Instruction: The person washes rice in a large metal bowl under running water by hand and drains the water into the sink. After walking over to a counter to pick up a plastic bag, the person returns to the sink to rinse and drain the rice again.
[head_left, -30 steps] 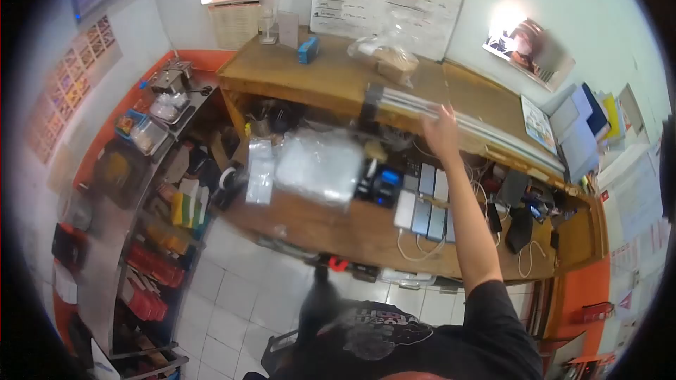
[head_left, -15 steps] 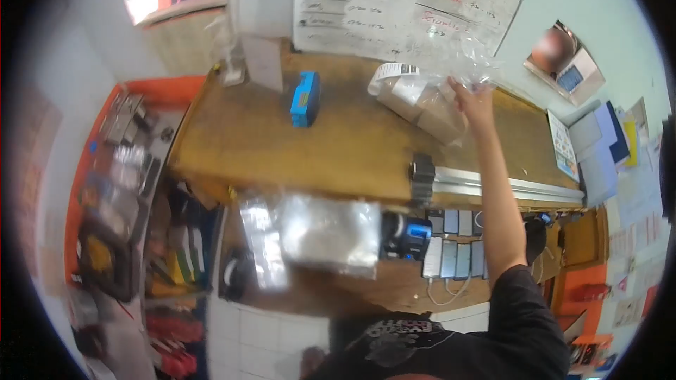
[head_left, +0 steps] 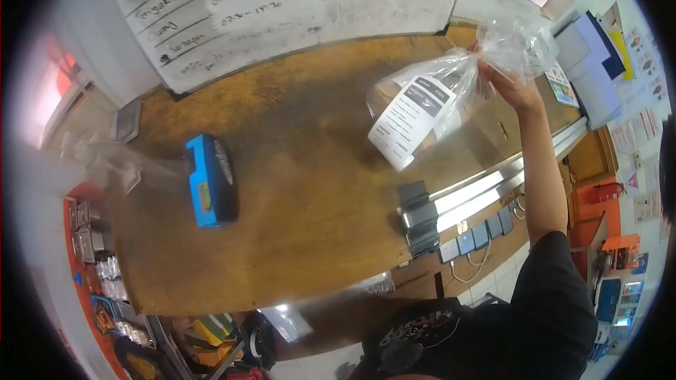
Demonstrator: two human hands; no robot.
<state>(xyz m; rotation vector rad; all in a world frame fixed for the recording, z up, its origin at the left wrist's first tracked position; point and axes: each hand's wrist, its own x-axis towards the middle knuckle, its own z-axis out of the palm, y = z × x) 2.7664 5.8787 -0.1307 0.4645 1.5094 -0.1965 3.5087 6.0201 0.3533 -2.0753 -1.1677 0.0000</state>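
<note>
A clear bag (head_left: 458,77) is held in the right hand (head_left: 512,88). The fingers are closed around its bunched neck, with the loose top puffed out just past them. It seems to be pinched there so that the mouth is kept shut and the brown packing (head_left: 386,91) is kept inside. The full part of the bag hangs or leans to the left of the grip, over the wooden top (head_left: 310,134). Whether the wood is touched by it cannot be told.

A white label (head_left: 414,116) is seen on the side away from the fingers, so its words are not hidden by the hand. The left hand is not seen, so its grip cannot be told.

Well apart from the grip, to the left, a blue and black box (head_left: 204,179) is set down on the wood. Nearer to the body than the grip, shiny metal bars (head_left: 468,204) are laid along the edge, with a dark block (head_left: 419,218) at their left end. They may be put there to be kept out of the way. Lower down, below the bars, phones (head_left: 479,236) are set in a row, with white cords (head_left: 472,278) by them, maybe so that they can be charged.
</note>
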